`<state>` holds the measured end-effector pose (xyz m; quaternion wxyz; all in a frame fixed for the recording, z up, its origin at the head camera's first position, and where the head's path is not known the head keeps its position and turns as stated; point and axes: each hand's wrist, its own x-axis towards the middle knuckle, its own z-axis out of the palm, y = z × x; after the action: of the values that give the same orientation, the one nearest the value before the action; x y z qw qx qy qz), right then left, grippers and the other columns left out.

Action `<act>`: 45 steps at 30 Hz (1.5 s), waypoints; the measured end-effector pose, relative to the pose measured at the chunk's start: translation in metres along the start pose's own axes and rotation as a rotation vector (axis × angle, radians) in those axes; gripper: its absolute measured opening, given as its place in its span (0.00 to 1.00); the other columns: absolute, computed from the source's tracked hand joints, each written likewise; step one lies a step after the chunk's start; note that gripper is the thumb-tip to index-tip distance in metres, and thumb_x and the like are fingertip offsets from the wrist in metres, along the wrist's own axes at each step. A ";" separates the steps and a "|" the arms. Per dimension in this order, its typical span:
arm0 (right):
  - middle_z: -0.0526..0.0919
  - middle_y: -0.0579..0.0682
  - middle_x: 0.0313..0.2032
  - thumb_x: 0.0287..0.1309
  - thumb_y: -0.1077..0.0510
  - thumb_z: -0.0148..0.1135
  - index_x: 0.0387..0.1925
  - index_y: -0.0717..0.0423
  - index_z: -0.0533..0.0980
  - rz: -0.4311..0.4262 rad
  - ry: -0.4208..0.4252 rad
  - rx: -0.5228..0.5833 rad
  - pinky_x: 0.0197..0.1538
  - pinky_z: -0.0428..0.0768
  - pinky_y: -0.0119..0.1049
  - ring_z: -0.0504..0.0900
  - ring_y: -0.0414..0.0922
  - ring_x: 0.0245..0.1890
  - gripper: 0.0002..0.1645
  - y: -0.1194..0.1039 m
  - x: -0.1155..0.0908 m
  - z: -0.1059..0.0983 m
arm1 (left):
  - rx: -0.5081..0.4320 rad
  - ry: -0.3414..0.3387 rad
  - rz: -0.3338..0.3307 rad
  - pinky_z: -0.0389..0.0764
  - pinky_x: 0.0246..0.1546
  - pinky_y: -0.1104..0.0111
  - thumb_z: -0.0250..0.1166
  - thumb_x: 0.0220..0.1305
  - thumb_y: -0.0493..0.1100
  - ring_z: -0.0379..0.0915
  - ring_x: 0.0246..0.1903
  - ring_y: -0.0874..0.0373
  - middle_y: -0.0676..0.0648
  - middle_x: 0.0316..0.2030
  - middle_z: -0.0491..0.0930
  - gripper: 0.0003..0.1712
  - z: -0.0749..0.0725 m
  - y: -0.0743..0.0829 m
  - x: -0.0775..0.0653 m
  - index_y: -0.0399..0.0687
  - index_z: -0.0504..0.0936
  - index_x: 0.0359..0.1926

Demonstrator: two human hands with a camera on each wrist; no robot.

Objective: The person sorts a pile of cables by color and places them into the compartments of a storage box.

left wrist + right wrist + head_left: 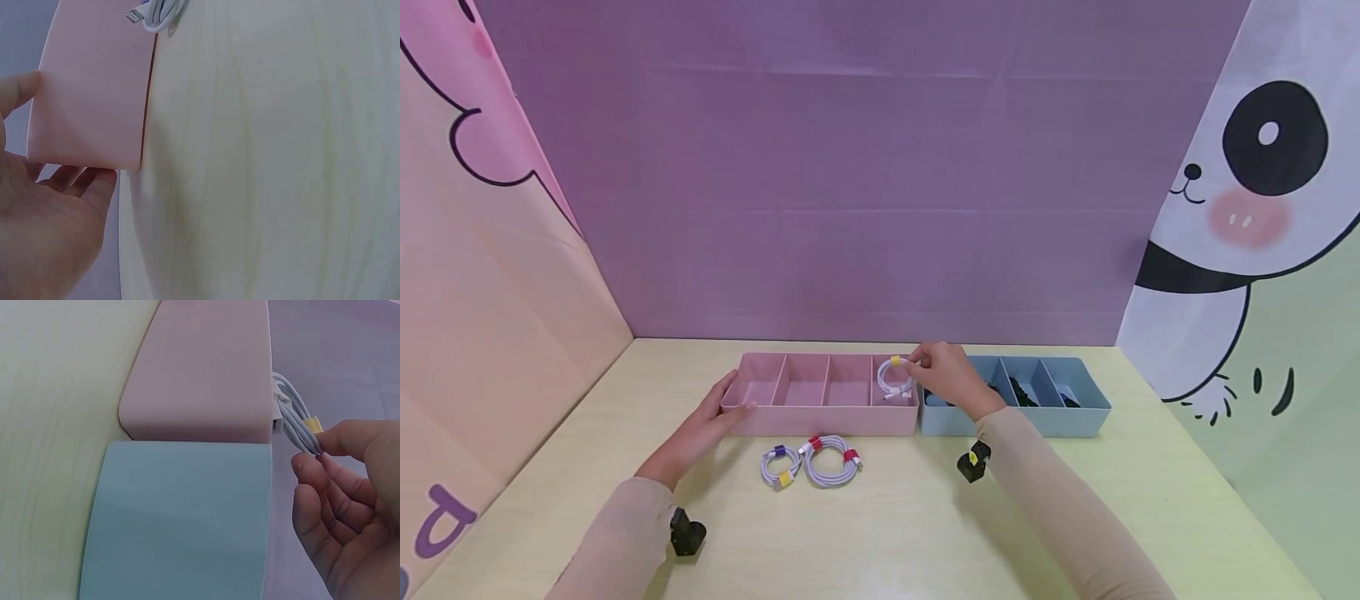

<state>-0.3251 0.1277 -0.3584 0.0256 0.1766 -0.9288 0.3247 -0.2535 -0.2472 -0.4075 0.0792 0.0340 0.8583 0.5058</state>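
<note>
My right hand (957, 379) pinches a small coiled white charging cable (297, 424) with a yellow tie between thumb and fingers. The coil hangs at the rightmost compartment of the pink divided box (823, 422), its lower part behind the box's wall in the right wrist view. At the box's left end, my left hand (702, 427) holds the corner, thumb at the upper edge and fingers against the end wall. Two more coiled white cables lie before the box: a smaller cable (767, 474) with blue and yellow ties and a larger cable (827, 482) with red ties.
A blue divided box (1015, 423) stands against the pink one's right end, with dark items (1021, 393) in its compartments, too small to identify. Behind the wooden table (865, 542) rises a purple backdrop (865, 183). Printed panels (1247, 333) flank both sides.
</note>
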 end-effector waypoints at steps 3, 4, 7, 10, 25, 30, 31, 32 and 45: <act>0.78 0.48 0.24 0.68 0.53 0.64 0.43 0.58 0.82 0.001 -0.002 -0.006 0.22 0.67 0.32 0.69 0.43 0.19 0.11 0.000 0.002 0.001 | 0.005 -0.001 0.001 0.41 0.66 0.30 0.53 0.73 0.65 0.31 0.74 0.30 0.32 0.77 0.33 0.54 0.000 0.000 0.000 0.50 0.28 0.80; 0.78 0.48 0.24 0.68 0.54 0.63 0.43 0.58 0.82 0.001 -0.002 -0.007 0.22 0.68 0.32 0.69 0.43 0.20 0.11 0.000 0.002 0.001 | 0.007 0.001 0.003 0.42 0.67 0.31 0.53 0.73 0.65 0.32 0.74 0.30 0.32 0.77 0.34 0.54 0.000 0.000 0.000 0.50 0.29 0.80; 0.78 0.49 0.23 0.69 0.53 0.63 0.45 0.57 0.82 -0.002 -0.006 -0.010 0.22 0.67 0.33 0.68 0.43 0.18 0.12 0.000 0.003 0.001 | 0.012 0.006 0.017 0.43 0.67 0.31 0.53 0.74 0.64 0.34 0.74 0.30 0.31 0.77 0.35 0.54 0.000 0.000 -0.001 0.49 0.30 0.80; 0.78 0.49 0.23 0.70 0.53 0.62 0.47 0.57 0.82 -0.006 -0.012 -0.019 0.22 0.67 0.33 0.68 0.42 0.17 0.13 -0.001 0.003 0.001 | 0.015 0.013 0.034 0.43 0.68 0.32 0.53 0.74 0.64 0.35 0.74 0.30 0.31 0.77 0.37 0.53 0.000 0.000 -0.001 0.48 0.31 0.80; 0.81 0.47 0.30 0.68 0.54 0.63 0.47 0.56 0.82 -0.024 -0.027 -0.011 0.28 0.76 0.35 0.76 0.44 0.26 0.12 -0.005 -0.001 0.000 | 0.006 0.007 -0.005 0.42 0.67 0.31 0.53 0.72 0.67 0.33 0.74 0.31 0.32 0.77 0.35 0.55 0.001 0.000 -0.002 0.51 0.29 0.80; 0.83 0.47 0.33 0.68 0.52 0.64 0.47 0.54 0.83 -0.032 -0.026 -0.007 0.30 0.78 0.35 0.78 0.43 0.28 0.12 -0.008 -0.004 0.003 | 0.011 0.010 0.004 0.43 0.67 0.31 0.53 0.72 0.66 0.34 0.74 0.31 0.32 0.77 0.36 0.54 0.001 0.000 -0.003 0.51 0.30 0.80; 0.83 0.48 0.33 0.68 0.52 0.64 0.46 0.53 0.83 -0.035 -0.027 -0.009 0.29 0.78 0.35 0.78 0.43 0.27 0.12 -0.009 -0.005 0.004 | 0.011 0.011 0.006 0.43 0.67 0.31 0.53 0.72 0.66 0.34 0.74 0.31 0.32 0.77 0.36 0.54 0.001 0.000 -0.003 0.51 0.30 0.80; 0.83 0.48 0.33 0.68 0.51 0.64 0.46 0.53 0.84 -0.039 -0.027 -0.009 0.29 0.78 0.35 0.78 0.43 0.27 0.12 -0.010 -0.005 0.004 | 0.012 0.012 0.006 0.43 0.67 0.31 0.53 0.72 0.66 0.34 0.74 0.31 0.32 0.77 0.36 0.54 0.000 0.000 -0.003 0.51 0.30 0.80; 0.83 0.47 0.32 0.67 0.54 0.65 0.41 0.52 0.83 -0.095 -0.063 0.041 0.28 0.79 0.34 0.79 0.41 0.26 0.07 -0.014 -0.015 0.011 | -0.007 0.012 0.000 0.42 0.67 0.31 0.54 0.72 0.66 0.32 0.75 0.31 0.34 0.78 0.34 0.55 0.000 -0.001 0.000 0.51 0.30 0.80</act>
<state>-0.3052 0.1155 -0.3607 0.0083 0.2309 -0.9129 0.3364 -0.2531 -0.2476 -0.4081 0.0742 0.0308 0.8570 0.5090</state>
